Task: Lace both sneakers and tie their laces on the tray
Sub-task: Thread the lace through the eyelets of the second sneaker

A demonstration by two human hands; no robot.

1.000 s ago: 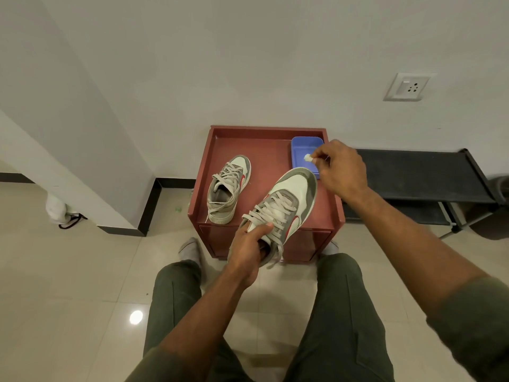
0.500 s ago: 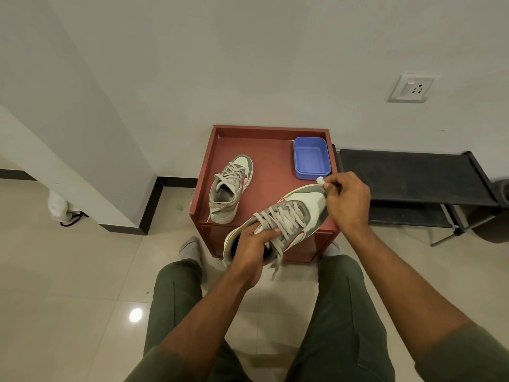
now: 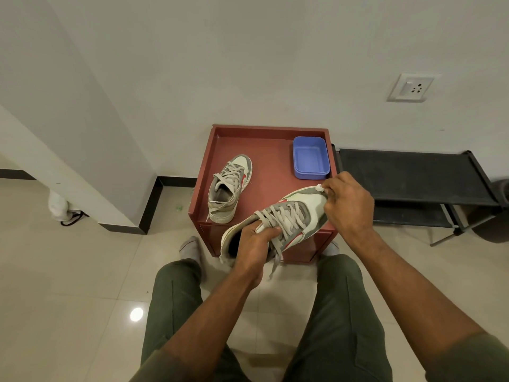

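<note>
Wall [image 3: 248, 51] white, fills the upper view, switch-and-socket plate [image 3: 411, 87] at right. Floor [image 3: 68, 285] of glossy cream tiles, a light glare on it. Black shelf rack [image 3: 413, 172] stands against the wall, just right of the tray. Tray [image 3: 271, 166] reddish-brown, raised rim, sits as the top of a low cabinet in front of the person's knees. Legs [image 3: 338, 312] in olive trousers, grey-socked feet by the cabinet base.

Held sneaker [image 3: 292, 219] grey and white with red swoosh, laced, lifted over the tray's near right corner, toe pointing up-right, lace ends hanging loose below the heel. Left hand [image 3: 252, 249] grips it at the collar, thumb over the tongue and laces. Right hand [image 3: 348, 205] at the toe, fingers curled, pinching a small white wad [image 3: 319, 187] against the toe tip. Other sneaker [image 3: 230, 188] rests flat on the tray's left side, laced, toe toward the wall. Blue container [image 3: 310, 158] open, in the tray's far right corner.
</note>
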